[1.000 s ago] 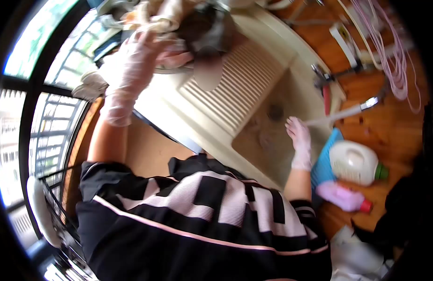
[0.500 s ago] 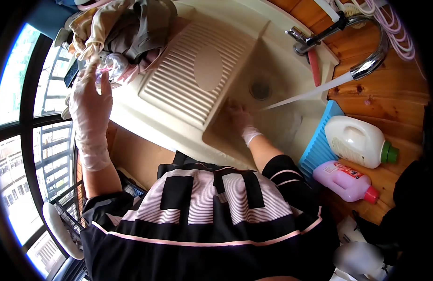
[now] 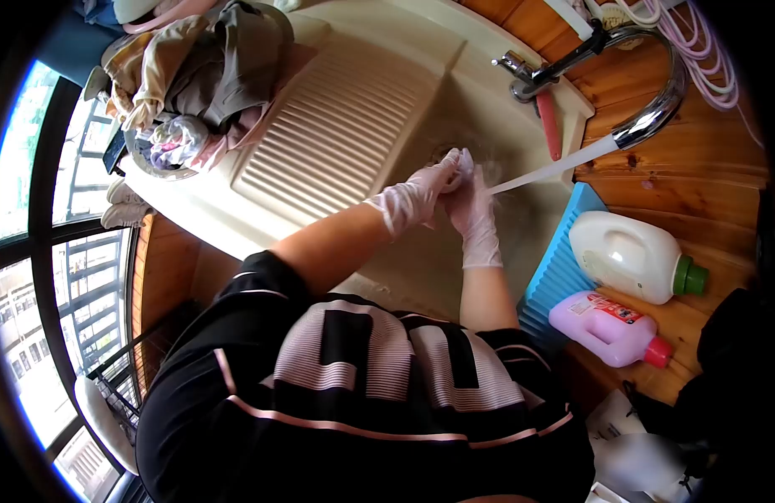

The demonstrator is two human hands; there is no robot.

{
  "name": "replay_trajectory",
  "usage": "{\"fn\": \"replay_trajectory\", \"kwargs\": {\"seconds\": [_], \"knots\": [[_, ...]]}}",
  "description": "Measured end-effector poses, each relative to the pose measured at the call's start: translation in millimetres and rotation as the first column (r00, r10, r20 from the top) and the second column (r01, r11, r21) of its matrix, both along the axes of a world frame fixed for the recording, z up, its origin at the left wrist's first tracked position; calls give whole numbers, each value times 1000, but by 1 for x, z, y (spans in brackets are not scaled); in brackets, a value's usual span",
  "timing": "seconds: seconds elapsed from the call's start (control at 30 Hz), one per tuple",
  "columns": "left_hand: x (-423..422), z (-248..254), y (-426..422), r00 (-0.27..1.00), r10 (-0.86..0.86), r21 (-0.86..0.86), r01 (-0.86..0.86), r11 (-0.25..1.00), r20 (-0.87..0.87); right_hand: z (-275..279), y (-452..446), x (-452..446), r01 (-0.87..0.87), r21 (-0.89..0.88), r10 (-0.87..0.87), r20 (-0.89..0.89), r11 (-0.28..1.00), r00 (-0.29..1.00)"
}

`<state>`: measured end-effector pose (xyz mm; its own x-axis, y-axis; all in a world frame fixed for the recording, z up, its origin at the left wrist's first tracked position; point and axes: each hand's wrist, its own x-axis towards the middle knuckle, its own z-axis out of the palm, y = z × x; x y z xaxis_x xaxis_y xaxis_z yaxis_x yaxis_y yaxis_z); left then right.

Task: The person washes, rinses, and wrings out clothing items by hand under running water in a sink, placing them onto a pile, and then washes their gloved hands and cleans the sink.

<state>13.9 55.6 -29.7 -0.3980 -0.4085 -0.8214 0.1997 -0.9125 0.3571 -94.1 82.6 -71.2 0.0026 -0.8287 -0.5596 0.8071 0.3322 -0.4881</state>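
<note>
Both hands wear thin translucent gloves and meet over the sink basin point(image 3: 522, 226). My left hand point(image 3: 421, 194) has its fingers closed against my right hand point(image 3: 471, 205). The fingers of my right hand are bent together and partly covered by the left. Whatever lies between them, if anything, is hidden. Water runs in a stream from the curved metal faucet point(image 3: 652, 126) onto the right hand and splashes around it. To the left of the hands is the ribbed washboard point(image 3: 329, 121) of the sink.
Piled clothes point(image 3: 228, 71) rest at the sink's upper left. On the right are a blue ribbed board point(image 3: 555, 264), a white bottle with a green cap point(image 3: 626, 256) and a pink bottle point(image 3: 601, 327). A red-handled item point(image 3: 548, 126) lies beside the faucet base. Windows line the left.
My left hand has left the area by the clothes pile and joined the right hand over the basin. My right hand has risen from the basin floor into the water stream.
</note>
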Motion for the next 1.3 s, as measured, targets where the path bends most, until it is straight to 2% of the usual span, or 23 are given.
{"fn": "replay_trajectory", "kwargs": {"seconds": [0.07,0.13,0.17,0.2,0.23,0.3,0.37,0.4,0.43,0.47,0.5,0.57,0.6,0.67,0.77,0.87,0.9,0.97,1.07,1.17,1.2,1.27,1.3], "knots": [[-28,-41,-7,988,73,90,-61,994,-134,-4,9,-19,-268,50,269,-320,962,908],[-51,-99,-5,959,174,142,-145,979,-222,-21,8,-56,-449,139,436,-597,883,673],[-55,-125,0,975,100,-39,-110,993,-196,-29,5,-77,-501,181,462,-717,847,522],[-55,-150,4,987,30,-220,-64,973,-156,-63,1,-95,-446,182,438,-687,876,581],[-46,-161,2,969,-127,-327,53,943,-212,-108,-8,-113,-393,182,409,-654,901,636],[-29,-182,-3,869,-413,-569,201,798,-272,-156,-33,-121,-562,264,463,-851,784,246],[-16,-125,18,893,-295,-295,197,935,-340,-157,-46,-111,-635,437,406,-891,637,-205],[-20,-140,31,809,-284,-623,-124,772,-514,-123,-54,-94,-616,545,336,-838,569,-430],[-9,-129,35,837,-280,-631,-98,770,-471,-102,-62,-80,-565,647,236,-739,512,-631],[-5,-116,37,871,-252,-632,-83,770,-421,-101,-70,-71,-498,753,252,-630,429,-735],[-3,-108,39,890,-228,-608,-67,791,-395,-101,-72,-69,-512,766,147,-600,388,-786],[1,-96,41,908,-185,-455,-7,891,-376,-105,-71,-69,-576,720,40,-637,387,-769],[4,-91,41,914,-160,-342,24,939,-374,-107,-65,-70,-590,716,58,-653,373,-756],[7,-90,37,896,-229,-340,95,936,-380,-107,-54,-74,-608,710,96,-675,355,-732],[1,-73,35,927,-290,-208,243,948,-237,-161,-17,-73,-424,706,101,-570,567,-815],[-1,-39,37,957,-212,-15,213,977,-197,-178,23,-62,-421,565,-59,-548,710,-835],[-1,-40,40,960,-219,-16,220,975,-176,-164,24,-55,-407,618,160,-659,673,-735],[-2,-44,48,962,-234,-19,234,972,-137,-124,24,-44,-420,700,569,-714,577,-409],[5,-29,52,941,-336,-164,326,931,-40,-167,35,-64,-534,273,449,-863,800,231],[4,-31,53,974,-218,98,224,970,-62,-149,12,-70,-493,493,647,-735,717,205],[7,-30,53,964,-256,57,260,964,-71,-137,8,-71,-467,458,565,-818,756,112],[16,-28,52,942,-327,-25,326,945,-76,-138,-15,-75,-585,418,369,-906,695,-208],[20,-24,52,928,-370,-147,361,921,-40,-140,-25,-76,-640,410,234,-909,650,-344]]}}
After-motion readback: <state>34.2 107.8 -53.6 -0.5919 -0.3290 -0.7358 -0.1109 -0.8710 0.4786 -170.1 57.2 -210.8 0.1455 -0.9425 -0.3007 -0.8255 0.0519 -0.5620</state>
